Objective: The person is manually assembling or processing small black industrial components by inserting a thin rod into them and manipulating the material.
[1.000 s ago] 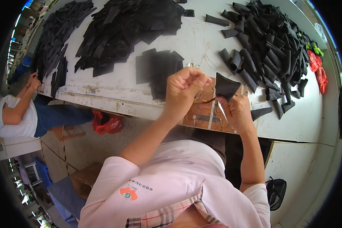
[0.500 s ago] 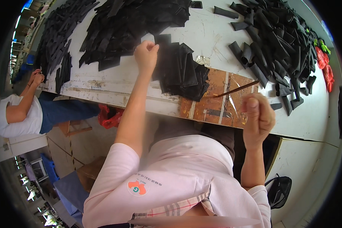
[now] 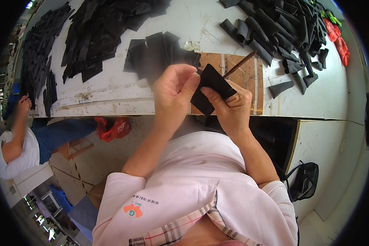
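A folded, flat black fabric piece (image 3: 212,84) is held above the table's near edge. My right hand (image 3: 235,106) is closed on its right side, thumb pressed on top. My left hand (image 3: 172,90) is at its left edge, thumb and fingers curled together in a pinch at the border. A thin brown stick (image 3: 241,64) slants up right from behind the piece; its lower end is hidden, so I cannot tell whether my right hand holds it. Just beyond my left hand lies a fanned stack of similar black pieces (image 3: 153,53).
A brown taped board (image 3: 256,82) lies on the white table (image 3: 127,96). Large heaps of black pieces (image 3: 98,37) and rolled black tubes (image 3: 283,28) cover the far side. Another person (image 3: 18,147) works at the far left. A red plastic bag (image 3: 112,128) hangs below the table edge.
My left hand has come from the stack toward me and to the right, meeting my right hand. The black piece is now between them. The stick stands steeper, and the whole view has shifted.
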